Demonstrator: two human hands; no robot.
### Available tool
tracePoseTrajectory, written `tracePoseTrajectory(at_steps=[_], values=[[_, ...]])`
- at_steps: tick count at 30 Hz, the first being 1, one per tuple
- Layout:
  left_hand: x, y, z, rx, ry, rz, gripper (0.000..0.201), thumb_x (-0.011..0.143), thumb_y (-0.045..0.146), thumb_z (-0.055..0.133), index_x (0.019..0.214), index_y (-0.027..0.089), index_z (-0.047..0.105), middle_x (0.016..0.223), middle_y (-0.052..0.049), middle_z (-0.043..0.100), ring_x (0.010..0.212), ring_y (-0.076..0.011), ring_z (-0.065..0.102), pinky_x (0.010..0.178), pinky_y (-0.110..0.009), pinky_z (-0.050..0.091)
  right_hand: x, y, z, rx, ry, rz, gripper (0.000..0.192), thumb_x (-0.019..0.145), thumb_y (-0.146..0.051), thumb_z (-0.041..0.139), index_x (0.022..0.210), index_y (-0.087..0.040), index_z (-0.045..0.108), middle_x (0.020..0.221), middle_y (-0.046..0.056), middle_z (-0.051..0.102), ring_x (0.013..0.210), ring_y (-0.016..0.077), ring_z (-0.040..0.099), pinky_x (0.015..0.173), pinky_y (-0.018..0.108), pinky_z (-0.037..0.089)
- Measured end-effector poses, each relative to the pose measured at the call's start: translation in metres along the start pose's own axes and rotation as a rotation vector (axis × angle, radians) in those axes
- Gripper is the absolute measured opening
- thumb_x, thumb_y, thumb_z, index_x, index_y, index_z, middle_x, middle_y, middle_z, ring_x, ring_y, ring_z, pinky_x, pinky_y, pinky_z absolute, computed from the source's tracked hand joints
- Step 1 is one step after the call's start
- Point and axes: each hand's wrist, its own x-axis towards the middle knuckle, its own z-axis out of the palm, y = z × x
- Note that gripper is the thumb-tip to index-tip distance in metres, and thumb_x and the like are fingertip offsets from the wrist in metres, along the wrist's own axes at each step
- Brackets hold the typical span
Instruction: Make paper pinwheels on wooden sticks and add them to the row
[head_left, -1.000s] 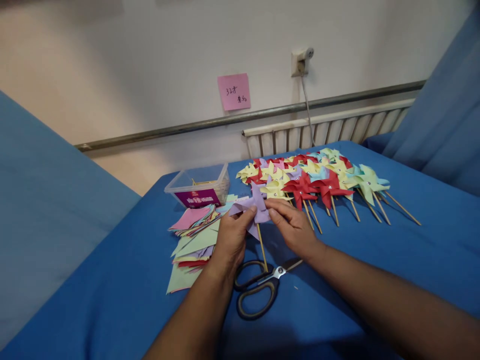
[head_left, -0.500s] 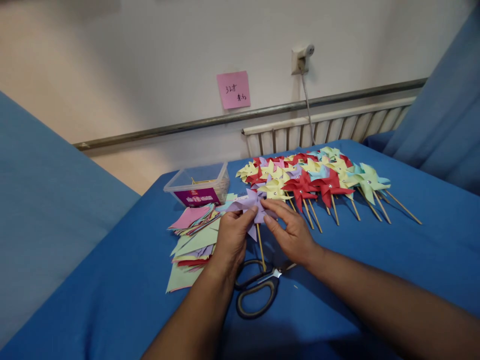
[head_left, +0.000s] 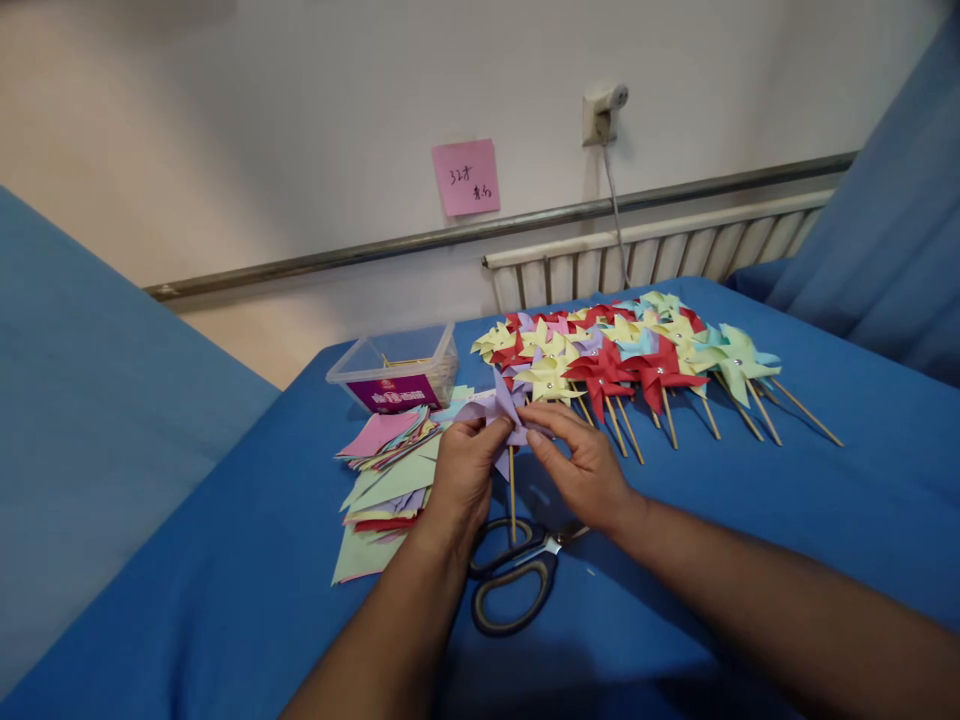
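Between my two hands is a purple paper pinwheel (head_left: 507,398) on a thin wooden stick, which hangs down over the scissors. My left hand (head_left: 466,470) is closed on its left side, with the thumb pressed across the paper near the centre. On the other side my right hand (head_left: 577,455) pinches a purple blade between thumb and fingers. The pinwheel's centre is partly hidden by my fingers. Just below lie black-handled scissors (head_left: 517,590) on the blue cloth. Left of my left hand are stacks of coloured paper sheets (head_left: 390,480).
Many finished pinwheels (head_left: 606,372) in red, yellow, green and purple lie at the back right, sticks toward me. A clear plastic box (head_left: 360,368) with sticks stands at the back left. Behind are a radiator (head_left: 660,250) and a wall with a pink note (head_left: 466,178).
The pinwheel has turned slightly in my hands, and its stick has swung left to hang nearly straight down. One purple blade now stands more upright. Both hands stay nearly in place.
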Motion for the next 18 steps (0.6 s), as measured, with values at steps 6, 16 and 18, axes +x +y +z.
tracePoseTrajectory(at_steps=[6, 16, 18], values=[[-0.002, 0.002, 0.000, -0.049, -0.024, -0.060, 0.036, 0.059, 0.025, 0.083, 0.092, 0.012, 0.074, 0.080, -0.007, 0.075, 0.075, -0.0194, 0.069, 0.073, -0.028, 0.052, 0.004, 0.010, 0.000, -0.075, -0.018, -0.010, 0.031, 0.086, -0.029, 0.065, 0.117, -0.026, 0.064, 0.117, 0.008, 0.065, 0.111, 0.0221, 0.061, 0.098, 0.040, 0.048], [-0.003, 0.004, 0.002, -0.144, -0.008, -0.142, 0.033, 0.059, 0.020, 0.082, 0.089, 0.010, 0.073, 0.082, -0.009, 0.075, 0.072, -0.0184, 0.069, 0.074, -0.028, 0.053, 0.007, 0.015, -0.004, -0.156, -0.038, -0.020, 0.036, 0.081, -0.030, 0.070, 0.116, -0.026, 0.061, 0.111, 0.007, 0.066, 0.103, 0.0239, 0.062, 0.090, 0.040, 0.050], [-0.003, 0.004, 0.002, -0.144, -0.010, -0.139, 0.033, 0.058, 0.020, 0.083, 0.088, 0.011, 0.073, 0.083, -0.009, 0.075, 0.071, -0.0176, 0.069, 0.073, -0.026, 0.053, 0.007, 0.014, -0.004, -0.140, -0.031, 0.001, 0.033, 0.083, -0.030, 0.069, 0.115, -0.026, 0.062, 0.108, 0.006, 0.067, 0.099, 0.0228, 0.063, 0.087, 0.038, 0.050]])
